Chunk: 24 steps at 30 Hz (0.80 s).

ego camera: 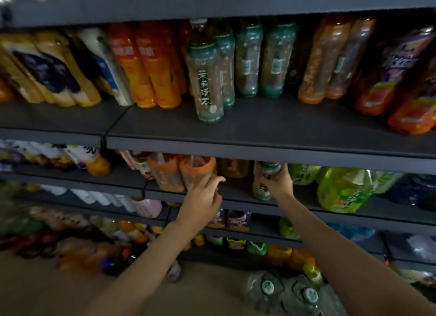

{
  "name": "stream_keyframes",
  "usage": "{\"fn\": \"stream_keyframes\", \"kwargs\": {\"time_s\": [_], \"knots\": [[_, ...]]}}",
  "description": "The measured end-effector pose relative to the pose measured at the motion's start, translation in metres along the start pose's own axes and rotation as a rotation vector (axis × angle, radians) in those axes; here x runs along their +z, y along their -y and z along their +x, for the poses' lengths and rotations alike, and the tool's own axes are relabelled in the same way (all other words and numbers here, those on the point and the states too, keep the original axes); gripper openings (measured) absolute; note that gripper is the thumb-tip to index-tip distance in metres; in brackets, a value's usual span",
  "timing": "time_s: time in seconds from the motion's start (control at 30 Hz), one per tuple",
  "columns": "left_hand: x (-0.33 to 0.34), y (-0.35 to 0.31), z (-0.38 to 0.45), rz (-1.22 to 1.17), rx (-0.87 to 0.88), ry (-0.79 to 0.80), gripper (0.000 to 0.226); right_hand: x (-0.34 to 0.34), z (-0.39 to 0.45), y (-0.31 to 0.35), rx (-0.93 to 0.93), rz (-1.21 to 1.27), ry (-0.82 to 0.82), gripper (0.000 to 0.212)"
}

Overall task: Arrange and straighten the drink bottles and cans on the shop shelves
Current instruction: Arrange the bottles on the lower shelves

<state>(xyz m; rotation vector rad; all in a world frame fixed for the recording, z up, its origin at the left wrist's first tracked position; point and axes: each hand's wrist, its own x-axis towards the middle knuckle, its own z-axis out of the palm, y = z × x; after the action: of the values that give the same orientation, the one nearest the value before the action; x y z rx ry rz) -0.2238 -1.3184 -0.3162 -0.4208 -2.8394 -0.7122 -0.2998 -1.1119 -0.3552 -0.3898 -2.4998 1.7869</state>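
Dark grey shop shelves (259,124) fill the view, several tiers deep, dim lighting, edges blurred; pale floor (35,287) below with loose bottles lying on it. Upper tier: rows of orange, teal and purple drink bottles, with one teal tea bottle (207,84) standing forward of its row, probably a candidate for pushing back. Second tier (236,199) is where I am working. Large green bottle (342,190) sits near the front edge at right. My right hand (279,183) grasps a small clear bottle (263,182) round its side, upright on this tier, I judge to square it into line. My left hand (203,195) is released, fingers loosely extended toward the orange-labelled bottles (188,171), holding nothing.
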Motion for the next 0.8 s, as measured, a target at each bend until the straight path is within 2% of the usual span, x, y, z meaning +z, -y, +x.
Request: {"fn": "stream_keyframes", "kwargs": {"time_s": [0.07,0.17,0.3,0.4,0.5,0.57,0.67,0.73,0.8], "knots": [[-0.007,0.004,-0.002,0.000,-0.005,-0.005,0.035,0.002,-0.008,-0.001,-0.079,-0.052,-0.013,0.080],[-0.015,0.005,-0.003,-0.014,-0.001,-0.068,0.038,0.002,-0.041,-0.004,-0.186,-0.180,0.100,0.063],[-0.041,0.004,0.018,-0.076,0.083,-0.322,0.037,-0.019,-0.086,0.023,-0.445,-0.236,0.231,0.060],[-0.065,-0.009,0.045,-0.158,0.116,-0.507,0.035,-0.047,-0.101,0.092,-0.584,-0.089,0.189,0.062],[-0.079,-0.023,0.077,-0.294,0.016,-0.611,0.039,-0.067,-0.098,0.156,-0.749,0.046,0.068,0.063],[-0.083,-0.027,0.100,-0.381,-0.122,-0.537,0.052,-0.065,-0.080,0.178,-0.792,0.021,0.000,0.059],[-0.082,-0.023,0.127,-0.439,-0.265,-0.354,0.072,-0.047,-0.036,0.184,-0.679,-0.046,-0.113,0.055],[-0.080,-0.018,0.134,-0.536,-0.314,-0.281,0.070,-0.035,-0.008,0.184,-0.545,0.025,-0.166,0.057],[-0.078,-0.011,0.135,-0.496,-0.334,-0.247,0.063,-0.029,0.010,0.185,-0.493,0.032,-0.204,0.059]]}}
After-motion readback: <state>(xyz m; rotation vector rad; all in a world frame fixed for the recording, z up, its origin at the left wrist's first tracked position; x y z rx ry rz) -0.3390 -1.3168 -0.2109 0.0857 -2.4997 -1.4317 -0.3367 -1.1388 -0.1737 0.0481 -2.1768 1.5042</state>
